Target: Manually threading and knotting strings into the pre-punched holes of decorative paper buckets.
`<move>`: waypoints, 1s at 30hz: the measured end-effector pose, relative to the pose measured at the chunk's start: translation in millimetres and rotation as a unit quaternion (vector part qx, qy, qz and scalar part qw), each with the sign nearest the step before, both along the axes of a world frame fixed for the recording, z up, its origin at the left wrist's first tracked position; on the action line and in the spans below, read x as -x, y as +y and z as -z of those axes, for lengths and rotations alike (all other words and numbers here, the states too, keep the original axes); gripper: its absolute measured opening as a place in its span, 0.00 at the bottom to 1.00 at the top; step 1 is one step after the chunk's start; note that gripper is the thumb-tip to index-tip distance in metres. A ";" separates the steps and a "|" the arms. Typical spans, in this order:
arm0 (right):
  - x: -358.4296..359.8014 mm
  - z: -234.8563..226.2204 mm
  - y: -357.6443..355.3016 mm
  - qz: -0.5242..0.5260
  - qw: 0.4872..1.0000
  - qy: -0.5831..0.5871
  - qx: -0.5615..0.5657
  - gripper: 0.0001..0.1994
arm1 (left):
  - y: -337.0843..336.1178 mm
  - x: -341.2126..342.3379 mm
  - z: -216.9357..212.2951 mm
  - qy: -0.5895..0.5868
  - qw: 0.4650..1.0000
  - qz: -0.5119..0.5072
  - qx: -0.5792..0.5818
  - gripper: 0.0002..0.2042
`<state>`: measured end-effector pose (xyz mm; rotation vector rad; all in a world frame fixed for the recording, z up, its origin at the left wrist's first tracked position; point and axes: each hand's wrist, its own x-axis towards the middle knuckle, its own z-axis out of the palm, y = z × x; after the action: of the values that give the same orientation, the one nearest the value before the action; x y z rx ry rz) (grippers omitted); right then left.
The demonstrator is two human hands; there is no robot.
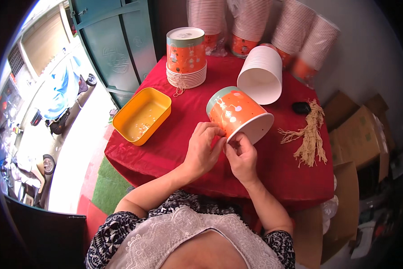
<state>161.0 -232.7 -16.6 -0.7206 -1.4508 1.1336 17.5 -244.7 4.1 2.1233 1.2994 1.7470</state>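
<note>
Presently, orange paper cup [237,109] lies tilted just beyond the fingertips of left hand [204,147] and right hand [242,157], long axis running from green base [216,100], beyond and left, to open mouth [257,128] facing near-right, thumbs and forefingers bunched at its near edge, exact pinch unclear.

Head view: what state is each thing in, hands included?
Orange cup: tilted, mouth facing lower right
Left hand: fingers bent, at cup's near rim
Right hand: pinching the cup's rim
Yellow tray: open, small pale bits inside
Left cup stack: nested, upside down
White-sided cup stack: nested, on its side
Strings: loose, bunched
Green door: open
</note>
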 end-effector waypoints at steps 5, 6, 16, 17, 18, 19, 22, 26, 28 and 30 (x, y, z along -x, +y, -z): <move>7.8 -0.1 -5.0 0.065 0.992 -0.074 -0.080 0.05 | -3.3 2.8 5.6 0.006 1.000 -0.016 0.005 0.11; 8.9 0.4 -5.5 0.073 0.990 -0.080 -0.089 0.05 | -3.5 3.1 6.3 0.006 1.000 -0.015 0.005 0.11; 11.6 0.8 -7.8 0.105 0.976 -0.124 -0.142 0.07 | -5.1 4.9 13.4 0.015 0.999 -0.035 -0.019 0.12; 11.7 0.4 -8.2 0.106 0.976 -0.124 -0.142 0.07 | -4.8 5.0 13.8 0.014 0.999 -0.036 -0.023 0.12; 11.8 -0.4 -8.8 0.106 0.976 -0.128 -0.144 0.07 | -4.8 5.0 14.3 0.014 0.999 -0.036 -0.023 0.12; 11.9 -0.6 -9.3 0.106 0.975 -0.132 -0.146 0.07 | -4.8 5.1 14.9 0.011 0.999 -0.035 -0.020 0.12; 13.4 -0.2 -9.5 0.106 0.974 -0.130 -0.154 0.08 | -4.1 6.2 15.8 0.007 0.999 -0.034 -0.017 0.12; 14.4 -1.7 -8.9 0.108 0.972 -0.131 -0.162 0.08 | -3.4 9.5 12.0 0.008 0.999 -0.035 0.003 0.11; 15.0 -4.9 -6.8 0.111 0.963 -0.147 -0.195 0.08 | -1.6 16.2 10.0 -0.016 0.999 -0.028 0.007 0.10; 13.5 -7.5 -4.4 0.111 0.964 -0.154 -0.187 0.08 | 2.9 28.2 5.6 -0.042 0.999 -0.031 0.000 0.09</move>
<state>147.6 -237.1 -9.1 -0.7877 -1.7337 0.5662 -10.7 -241.8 -1.5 2.0082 1.3565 1.8384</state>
